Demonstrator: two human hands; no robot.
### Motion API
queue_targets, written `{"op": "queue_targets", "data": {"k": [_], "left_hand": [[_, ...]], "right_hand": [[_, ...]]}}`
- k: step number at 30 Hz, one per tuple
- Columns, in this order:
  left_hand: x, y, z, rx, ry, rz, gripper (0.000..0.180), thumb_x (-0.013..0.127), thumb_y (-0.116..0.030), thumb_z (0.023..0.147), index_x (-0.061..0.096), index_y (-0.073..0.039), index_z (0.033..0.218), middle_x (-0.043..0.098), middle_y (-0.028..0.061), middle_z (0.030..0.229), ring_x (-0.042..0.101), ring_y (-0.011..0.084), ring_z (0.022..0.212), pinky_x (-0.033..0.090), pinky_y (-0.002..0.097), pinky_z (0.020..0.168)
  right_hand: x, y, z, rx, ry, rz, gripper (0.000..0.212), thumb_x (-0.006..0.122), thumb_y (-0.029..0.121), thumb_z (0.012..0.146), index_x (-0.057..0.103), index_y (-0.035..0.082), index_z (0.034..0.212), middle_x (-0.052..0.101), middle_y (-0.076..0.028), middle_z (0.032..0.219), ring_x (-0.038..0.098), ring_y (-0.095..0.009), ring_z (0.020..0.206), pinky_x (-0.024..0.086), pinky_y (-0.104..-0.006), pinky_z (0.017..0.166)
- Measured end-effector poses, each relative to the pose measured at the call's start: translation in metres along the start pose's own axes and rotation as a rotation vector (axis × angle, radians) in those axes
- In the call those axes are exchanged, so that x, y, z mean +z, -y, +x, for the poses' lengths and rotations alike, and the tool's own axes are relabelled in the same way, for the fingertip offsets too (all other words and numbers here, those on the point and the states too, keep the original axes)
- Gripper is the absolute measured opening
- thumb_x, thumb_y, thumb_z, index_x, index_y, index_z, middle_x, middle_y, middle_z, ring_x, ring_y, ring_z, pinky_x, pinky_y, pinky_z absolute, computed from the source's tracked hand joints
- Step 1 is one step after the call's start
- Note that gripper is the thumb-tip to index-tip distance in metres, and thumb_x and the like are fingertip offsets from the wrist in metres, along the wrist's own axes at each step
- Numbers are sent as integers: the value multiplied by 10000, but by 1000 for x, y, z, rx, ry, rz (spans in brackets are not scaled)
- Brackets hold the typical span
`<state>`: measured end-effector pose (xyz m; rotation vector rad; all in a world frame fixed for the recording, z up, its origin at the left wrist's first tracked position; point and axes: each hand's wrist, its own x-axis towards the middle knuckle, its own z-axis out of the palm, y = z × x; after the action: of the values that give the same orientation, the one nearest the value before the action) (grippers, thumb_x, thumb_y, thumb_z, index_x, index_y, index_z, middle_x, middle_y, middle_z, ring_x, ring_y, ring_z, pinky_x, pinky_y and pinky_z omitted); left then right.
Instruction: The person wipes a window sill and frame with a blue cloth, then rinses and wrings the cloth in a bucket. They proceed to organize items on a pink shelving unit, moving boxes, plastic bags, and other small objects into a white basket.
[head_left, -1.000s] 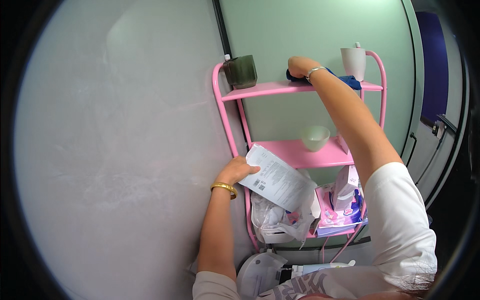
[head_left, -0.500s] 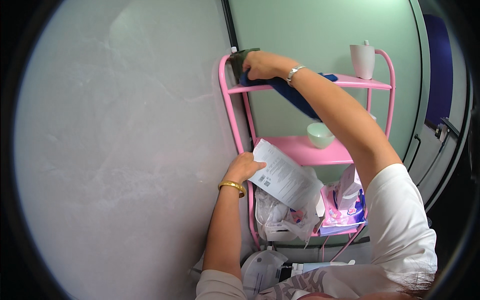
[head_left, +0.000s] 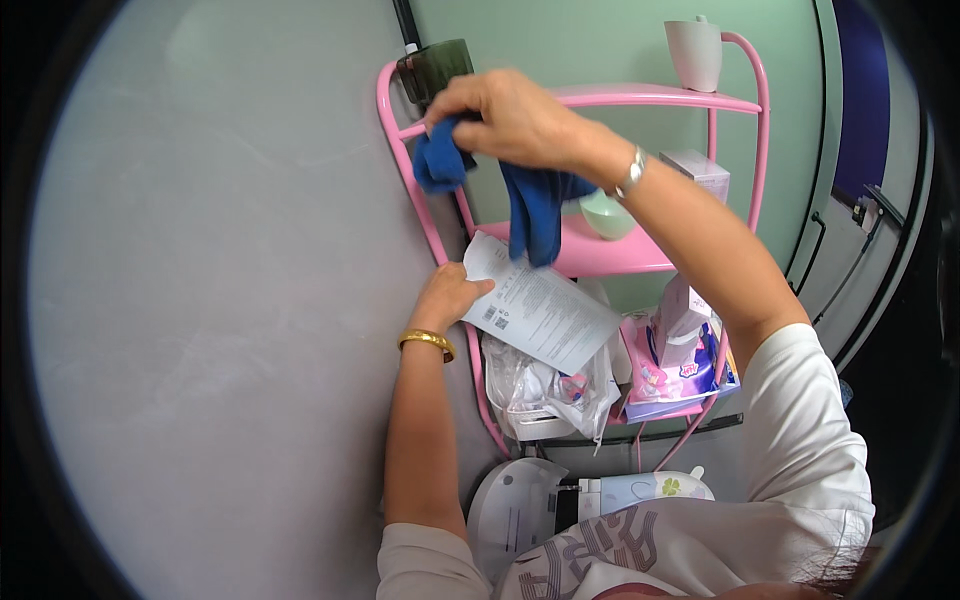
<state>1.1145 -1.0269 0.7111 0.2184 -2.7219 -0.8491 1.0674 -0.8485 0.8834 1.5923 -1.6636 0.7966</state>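
My right hand [head_left: 515, 118] is closed on a blue cloth [head_left: 536, 218], raised in front of the pink rack's top shelf. The cloth hangs in folds on both sides of the fingers, one bunch near the rack's left post. Lower on the left, my left hand [head_left: 448, 298] pinches the edge of a white printed sheet [head_left: 545, 315], which slants down to the right over a white basket [head_left: 540, 428]. Behind my right hand, a dark green translucent container [head_left: 437, 68] stands at the top shelf's left end. Part of the cloth is hidden by my right hand.
The pink rack [head_left: 625, 258] carries a white cup [head_left: 693, 55], a pale green bowl [head_left: 607, 215] and a pale box [head_left: 697, 172]. Pink and purple packs [head_left: 660, 385] lie low on the right. Plastic bags fill the basket. A grey wall [head_left: 220, 300] borders the left.
My right hand has lifted the blue cloth off the top shelf, and it now hangs freely. My left hand still holds the sheet. The whole view has shifted, with the rack higher and further left.
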Motion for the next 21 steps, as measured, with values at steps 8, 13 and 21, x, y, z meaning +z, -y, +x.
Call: {"op": "queue_targets", "data": {"k": [8, 13, 21], "left_hand": [[3, -8, -19, 48, 37, -61, 418, 704, -248, 759, 611, 36, 1050, 661, 216, 963, 627, 348, 936, 474, 393, 836], [11, 2, -13, 112, 69, -122, 433, 695, -219, 764, 587, 8, 1117, 651, 227, 1012, 624, 346, 955, 476, 391, 839], [27, 21, -1, 104, 5, -196, 425, 692, -182, 765, 582, -13, 1139, 658, 213, 997, 640, 343, 922, 491, 395, 814]], "right_hand": [[104, -69, -76, 460, 65, -299, 257, 570, 56, 746, 670, 26, 981, 629, -223, 953, 610, -409, 877, 492, -450, 800], [152, -113, -84, 762, 364, -225, 350, 554, 45, 723, 660, 50, 1057, 639, -211, 1055, 610, -380, 972, 492, -420, 832], [144, -110, -93, 555, 582, 256, 452, 538, -74, 624, 694, 68, 1024, 688, -127, 973, 643, -269, 913, 491, -332, 812]]}}
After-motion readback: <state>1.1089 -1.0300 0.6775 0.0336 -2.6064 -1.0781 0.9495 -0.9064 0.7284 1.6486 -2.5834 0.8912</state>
